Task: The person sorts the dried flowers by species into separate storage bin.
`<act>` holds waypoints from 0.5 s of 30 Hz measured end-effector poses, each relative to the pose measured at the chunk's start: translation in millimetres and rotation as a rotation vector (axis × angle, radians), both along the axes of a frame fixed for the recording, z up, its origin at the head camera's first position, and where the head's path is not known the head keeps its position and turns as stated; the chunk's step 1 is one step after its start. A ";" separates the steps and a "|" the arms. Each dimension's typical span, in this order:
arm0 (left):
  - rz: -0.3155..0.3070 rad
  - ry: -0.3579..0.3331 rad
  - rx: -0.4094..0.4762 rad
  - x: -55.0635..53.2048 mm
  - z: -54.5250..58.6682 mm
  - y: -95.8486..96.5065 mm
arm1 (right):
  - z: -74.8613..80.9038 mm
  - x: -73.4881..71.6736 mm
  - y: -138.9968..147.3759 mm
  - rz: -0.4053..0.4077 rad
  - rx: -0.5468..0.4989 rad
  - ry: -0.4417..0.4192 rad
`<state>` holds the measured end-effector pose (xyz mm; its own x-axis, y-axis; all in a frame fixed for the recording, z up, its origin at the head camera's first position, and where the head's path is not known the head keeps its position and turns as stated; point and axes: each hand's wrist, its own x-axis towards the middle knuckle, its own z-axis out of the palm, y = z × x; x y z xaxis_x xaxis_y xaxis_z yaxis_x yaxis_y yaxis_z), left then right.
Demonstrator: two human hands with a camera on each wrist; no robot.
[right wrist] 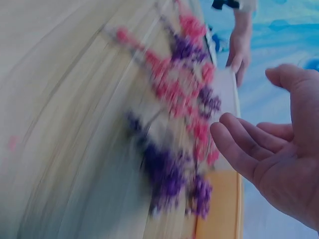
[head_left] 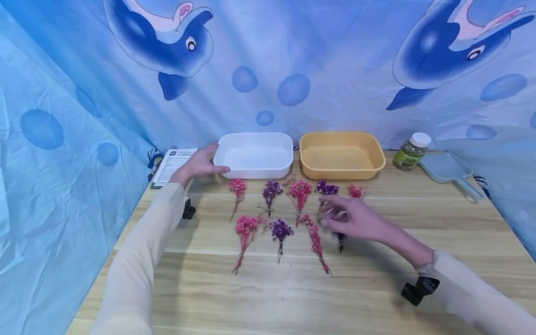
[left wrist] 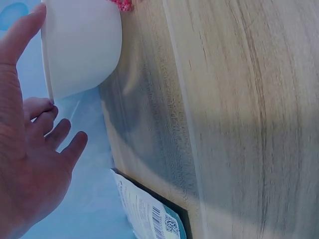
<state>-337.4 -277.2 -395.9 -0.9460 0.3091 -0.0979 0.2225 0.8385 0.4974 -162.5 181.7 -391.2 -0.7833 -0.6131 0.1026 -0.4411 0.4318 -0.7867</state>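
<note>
At the left end of the white plastic tub (head_left: 253,175) is my left hand (head_left: 202,163), its thumb and a fingertip spread along the rim. In the left wrist view the other fingers of this hand (left wrist: 37,164) are loosely apart, off the tub (left wrist: 84,50). My right hand (head_left: 356,217) hovers with relaxed fingers over a purple dried-flower bunch (head_left: 341,243), partly hiding it. Just beyond its fingers lies another purple bunch (head_left: 326,187). The right wrist view shows nothing in this hand (right wrist: 279,154); purple flowers (right wrist: 164,172) lie beside it, blurred.
Pink bunches (head_left: 248,228) and purple bunches (head_left: 280,230) lie in two rows on the wooden table (head_left: 268,307). A yellow tub (head_left: 342,174) stands beside the white one. Farther right are a lidded jar (head_left: 409,153) and a grey-blue dustpan (head_left: 447,167). A printed packet (head_left: 171,165) lies back left.
</note>
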 end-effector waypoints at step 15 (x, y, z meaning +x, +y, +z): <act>0.010 -0.027 -0.004 1.7 6.2 2.1 | 8.4 -17.2 -117.5 -0.135 -0.234 -0.149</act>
